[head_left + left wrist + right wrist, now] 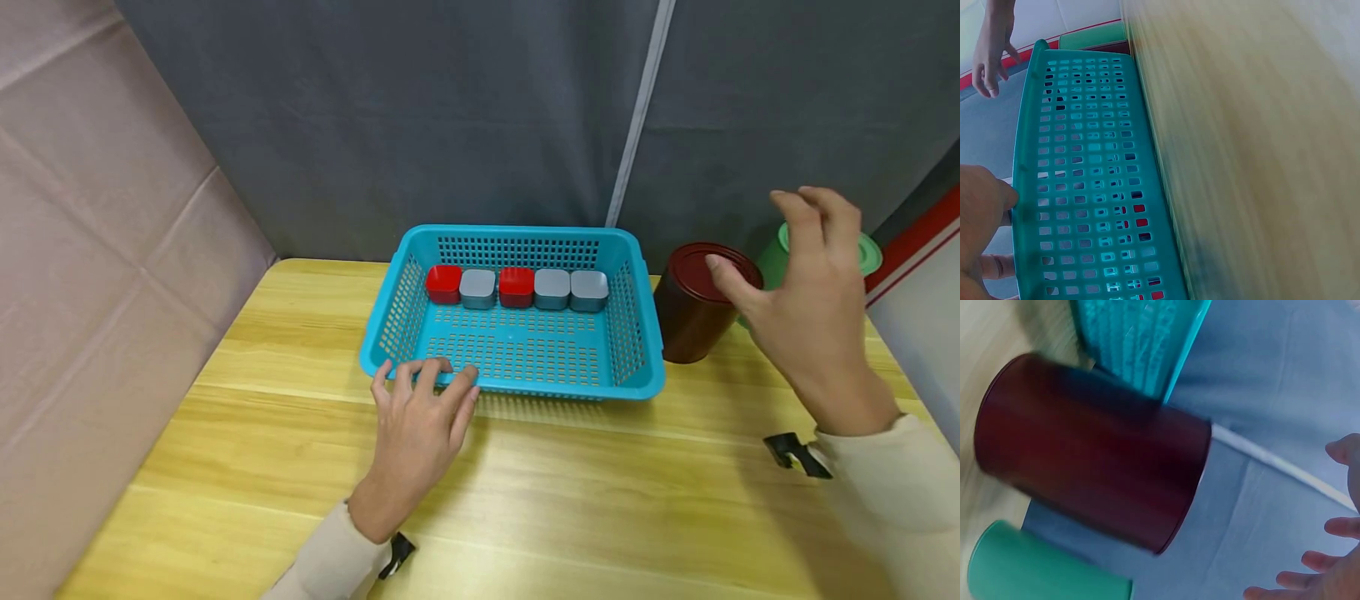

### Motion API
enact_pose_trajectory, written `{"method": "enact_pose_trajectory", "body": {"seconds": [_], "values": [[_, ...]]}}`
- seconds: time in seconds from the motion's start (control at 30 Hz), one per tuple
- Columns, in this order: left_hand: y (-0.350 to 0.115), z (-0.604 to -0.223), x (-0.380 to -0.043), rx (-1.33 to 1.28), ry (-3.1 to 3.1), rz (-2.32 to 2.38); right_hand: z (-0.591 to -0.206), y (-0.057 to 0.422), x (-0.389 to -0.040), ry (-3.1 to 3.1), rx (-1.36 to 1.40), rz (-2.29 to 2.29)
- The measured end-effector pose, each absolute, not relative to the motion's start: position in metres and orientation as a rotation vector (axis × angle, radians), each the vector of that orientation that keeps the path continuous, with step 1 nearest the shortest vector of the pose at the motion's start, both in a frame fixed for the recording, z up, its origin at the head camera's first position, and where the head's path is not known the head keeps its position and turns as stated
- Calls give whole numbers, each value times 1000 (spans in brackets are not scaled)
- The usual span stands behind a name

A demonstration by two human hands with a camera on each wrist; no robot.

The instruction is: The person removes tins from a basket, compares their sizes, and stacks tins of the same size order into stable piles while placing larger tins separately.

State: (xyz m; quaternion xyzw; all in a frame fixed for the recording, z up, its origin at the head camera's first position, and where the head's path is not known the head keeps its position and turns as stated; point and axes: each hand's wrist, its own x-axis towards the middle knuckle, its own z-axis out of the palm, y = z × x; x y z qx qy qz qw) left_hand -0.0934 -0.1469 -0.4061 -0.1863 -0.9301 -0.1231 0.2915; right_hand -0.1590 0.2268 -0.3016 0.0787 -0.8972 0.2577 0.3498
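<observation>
A turquoise plastic basket (517,388) with perforated walls stands on the table. My left hand (420,425) holds its front rim, fingers over the edge; the left wrist view shows the thumb (1005,195) against the rim. Inside, along the back, sits a row of small square boxes, some red (444,285) and some grey (477,289). To the right, my right hand (813,312) hovers above a dark brown-red lidded canister (688,325), fingers spread from the thumb and nothing in them. In the right wrist view these fingers are apart from the canister (1091,453).
Behind the right hand stands a green lidded canister (772,260), close beside the brown-red one. A grey curtain (420,117) backs the wooden table (600,492). Pale cloth (112,275) hangs on the left, and a red-and-white panel (922,258) borders the right.
</observation>
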Motion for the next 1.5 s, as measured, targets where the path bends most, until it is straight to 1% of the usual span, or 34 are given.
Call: {"method": "enact_pose_trajectory", "body": {"seconds": [0.3, 0.53, 0.8, 1.17, 1.5], "values": [[-147, -405, -93, -494, -2488, -329, -293, 193, -157, -2393, 247, 840], [-147, -405, -93, -495, -2487, -335, -289, 171, -162, -2494, 186, 1098], [-147, -404, -93, -501, -2487, -338, -288, 152, -177, -2535, 128, 1423], [-146, -403, -93, -510, -2483, -343, -294, 136, -199, -2530, -33, 1797], [-147, -404, -93, -506, -2478, -344, -302, 119, -225, -2511, -147, 1950]]}}
